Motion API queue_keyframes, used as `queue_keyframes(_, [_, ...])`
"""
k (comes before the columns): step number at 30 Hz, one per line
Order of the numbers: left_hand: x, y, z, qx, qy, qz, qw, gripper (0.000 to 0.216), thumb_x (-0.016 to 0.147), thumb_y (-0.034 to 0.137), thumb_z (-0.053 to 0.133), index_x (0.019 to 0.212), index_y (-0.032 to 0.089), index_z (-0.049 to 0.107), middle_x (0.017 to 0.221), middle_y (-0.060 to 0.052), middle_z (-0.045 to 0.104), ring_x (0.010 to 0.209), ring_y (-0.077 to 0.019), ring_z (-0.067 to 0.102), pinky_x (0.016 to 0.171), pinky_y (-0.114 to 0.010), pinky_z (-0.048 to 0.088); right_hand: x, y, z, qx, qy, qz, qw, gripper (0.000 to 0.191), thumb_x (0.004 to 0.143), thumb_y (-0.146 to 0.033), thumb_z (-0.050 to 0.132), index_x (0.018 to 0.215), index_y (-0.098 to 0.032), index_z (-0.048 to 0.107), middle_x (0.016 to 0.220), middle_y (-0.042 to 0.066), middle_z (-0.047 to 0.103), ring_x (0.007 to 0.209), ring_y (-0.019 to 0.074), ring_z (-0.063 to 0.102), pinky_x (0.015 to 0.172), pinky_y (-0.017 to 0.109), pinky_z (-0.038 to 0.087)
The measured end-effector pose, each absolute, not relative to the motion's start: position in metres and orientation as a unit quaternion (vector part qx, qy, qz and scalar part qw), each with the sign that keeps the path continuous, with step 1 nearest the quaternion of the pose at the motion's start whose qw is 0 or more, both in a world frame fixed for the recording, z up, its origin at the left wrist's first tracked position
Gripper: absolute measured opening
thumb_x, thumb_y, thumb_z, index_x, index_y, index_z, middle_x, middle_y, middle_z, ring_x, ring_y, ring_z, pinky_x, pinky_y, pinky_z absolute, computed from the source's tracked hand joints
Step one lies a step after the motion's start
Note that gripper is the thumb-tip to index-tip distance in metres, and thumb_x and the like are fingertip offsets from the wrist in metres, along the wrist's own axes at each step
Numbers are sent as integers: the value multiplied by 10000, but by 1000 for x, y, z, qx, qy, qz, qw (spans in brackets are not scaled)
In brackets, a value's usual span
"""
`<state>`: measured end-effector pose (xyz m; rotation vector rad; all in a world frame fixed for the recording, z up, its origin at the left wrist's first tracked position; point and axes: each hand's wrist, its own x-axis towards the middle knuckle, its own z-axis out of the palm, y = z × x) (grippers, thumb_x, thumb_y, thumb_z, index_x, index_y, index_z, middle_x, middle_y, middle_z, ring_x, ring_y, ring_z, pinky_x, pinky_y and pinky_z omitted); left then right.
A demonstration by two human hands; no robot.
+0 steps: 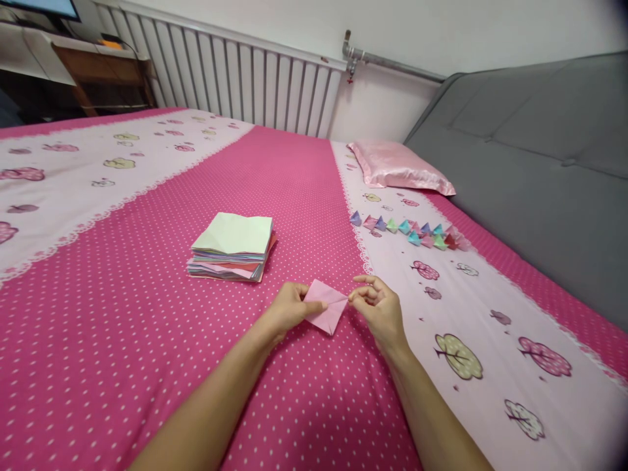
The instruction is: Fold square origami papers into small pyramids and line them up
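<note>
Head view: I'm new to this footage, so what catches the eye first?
The left hand and right hand pinch a pink paper low in the middle, over the dotted pink bedspread. Beyond the left hand sits a stack of coloured sheets; to the right lies a row of small folded pieces.

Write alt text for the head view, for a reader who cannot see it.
The left hand and right hand pinch a pink paper sheet between them over a pink dotted bedspread. A stack of coloured paper lies beyond the left hand; a row of small folded pieces lies farther right, before a pink pillow.
</note>
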<state>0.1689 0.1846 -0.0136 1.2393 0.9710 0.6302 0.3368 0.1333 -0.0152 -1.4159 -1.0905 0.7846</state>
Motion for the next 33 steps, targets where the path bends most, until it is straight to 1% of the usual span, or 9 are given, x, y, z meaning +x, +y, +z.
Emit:
queue_keyframes(4, [168,185,-12,551,434,284,654,186,551,217,636,637,54,617,567,-38,559,468,-78,426,448,-198,254,338,133,-12,-532,-449,390,603,301,694,-195,602,992,-188,556,959,55,632,889,172,590,822,313,448])
queue_keyframes(6, [167,183,-11,554,417,262,671,172,553,190,599,667,62,616,573,-29,556,471,-84,438,445,-199,269,336,132,-9,-496,-447,457,588,328,715,-228,608,1036,-194,555,1021,67,617,908,169,583,833,313,447])
queue_keyframes(8, [166,181,-10,572,393,226,684,164,556,174,568,680,73,607,556,-10,536,458,-81,430,434,-198,271,333,130,-9,-477,-449,513,554,378,712,-246,635,1076,-200,547,963,57,623,842,155,590,768,290,464])
queue_keyframes(11, [165,179,-11,614,355,186,680,111,575,175,551,636,86,579,510,20,480,419,-60,373,405,-193,235,330,129,-11,-474,-466,542,514,444,663,-232,697,1083,-205,554,842,22,610,758,136,581,679,251,463])
queue_keyframes(14, [165,180,-11,618,354,203,673,119,583,174,574,659,83,581,533,12,505,443,-67,412,415,-189,270,330,129,-13,-472,-470,553,501,433,656,-225,703,1067,-205,571,797,11,605,714,130,575,648,250,458])
queue_keyframes(17, [168,183,-11,575,383,265,673,185,559,170,639,712,75,595,595,-17,571,499,-91,495,463,-194,351,330,130,-14,-460,-444,564,522,416,652,-214,703,1048,-207,577,834,23,629,759,146,589,695,272,462])
queue_keyframes(21, [170,185,-9,528,361,338,691,343,523,183,729,830,79,616,775,-66,647,630,-125,582,608,-237,455,330,131,-14,-448,-411,566,556,337,651,-206,707,970,-198,599,892,33,656,832,159,600,759,274,456])
queue_keyframes(25, [173,181,-6,529,338,347,696,407,532,238,762,886,79,639,870,-97,667,714,-153,609,671,-255,467,326,132,-17,-440,-361,585,578,284,663,-244,706,926,-193,612,935,38,664,854,172,608,770,287,467])
queue_keyframes(33, [182,176,-11,512,331,393,688,430,543,279,768,892,60,647,877,-136,681,728,-180,625,698,-290,480,314,135,-22,-416,-275,596,629,301,672,-250,699,961,-227,621,981,10,649,845,141,606,745,259,494])
